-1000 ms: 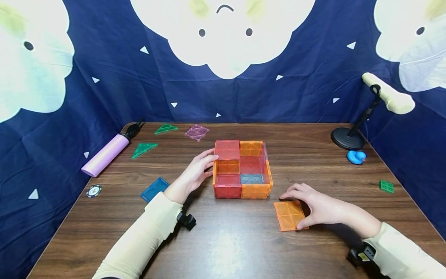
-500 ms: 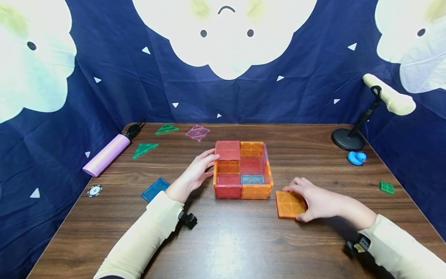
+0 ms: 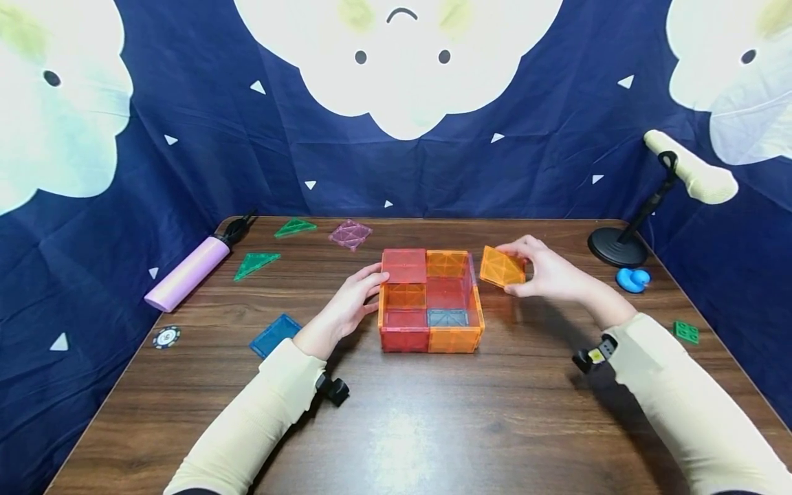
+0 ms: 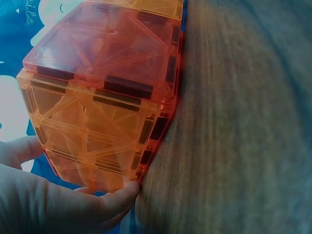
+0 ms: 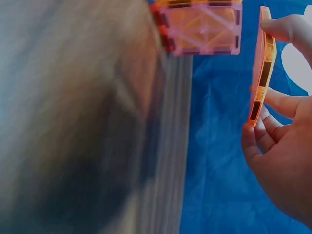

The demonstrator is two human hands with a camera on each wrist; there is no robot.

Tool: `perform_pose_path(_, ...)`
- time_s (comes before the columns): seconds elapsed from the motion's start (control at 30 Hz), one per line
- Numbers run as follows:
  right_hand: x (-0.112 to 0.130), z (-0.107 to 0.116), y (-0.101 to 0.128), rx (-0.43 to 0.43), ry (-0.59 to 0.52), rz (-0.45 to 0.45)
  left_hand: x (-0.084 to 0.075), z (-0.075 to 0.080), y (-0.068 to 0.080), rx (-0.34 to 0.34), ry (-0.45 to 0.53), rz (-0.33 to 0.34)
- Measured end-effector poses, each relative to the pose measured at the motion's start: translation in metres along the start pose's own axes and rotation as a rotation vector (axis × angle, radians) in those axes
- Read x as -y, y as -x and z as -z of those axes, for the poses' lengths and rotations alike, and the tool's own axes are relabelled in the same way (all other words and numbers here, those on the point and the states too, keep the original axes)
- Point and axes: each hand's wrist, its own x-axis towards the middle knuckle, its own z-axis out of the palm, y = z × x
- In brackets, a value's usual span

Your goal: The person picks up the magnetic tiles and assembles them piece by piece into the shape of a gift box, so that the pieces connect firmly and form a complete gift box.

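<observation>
An open-topped box of magnetic tiles [image 3: 454, 340] stands mid-table, with red, orange and pink walls. Red and blue-grey tiles line its floor, and a red tile [image 3: 404, 266] covers the back left quarter. My left hand [image 3: 348, 308] holds the box at its left side, fingertips against an orange wall [image 4: 83, 122] in the left wrist view. To the right of the box, my right hand [image 3: 547, 271] pinches an orange square magnetic tile [image 3: 502, 267] by its edges, raised above the table and tilted. That tile appears edge-on in the right wrist view.
A blue tile [image 3: 275, 335] and poker chip [image 3: 166, 337] lie left. Behind are green triangle tiles [image 3: 256, 265], a purple tile [image 3: 350, 234] and a pink cylinder with black end [image 3: 192, 273]. At right are a black stand [image 3: 619, 245], blue duck [image 3: 632, 279] and green brick [image 3: 686, 331].
My right hand has lifted the orange tile from the table, moving it away from me to beside the box's back right corner. My left hand and the box have stayed put.
</observation>
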Motion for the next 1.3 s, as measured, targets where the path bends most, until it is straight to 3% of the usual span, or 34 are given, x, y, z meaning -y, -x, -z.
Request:
perform_pose_path(0.23,0.022,-0.008,-0.042,0.041,-0.035,0.098,0.0,0.001,0.0,-0.002,-0.006,-0.004)
perform_pose_path(0.5,0.035,-0.022,-0.064,0.11,-0.011,0.127,0.002,-0.001,-0.002,0.006,-0.013,-0.012)
perform_pose_path(0.7,0.035,-0.028,-0.068,0.137,-0.025,0.123,0.002,-0.001,-0.001,0.007,-0.018,-0.006)
perform_pose_path(1.2,0.029,-0.038,-0.062,0.054,-0.141,0.169,0.002,0.0,0.0,-0.004,-0.027,-0.014)
perform_pose_path(1.3,0.025,-0.04,-0.058,0.056,-0.213,0.145,0.0,0.002,0.001,0.001,-0.021,0.001)
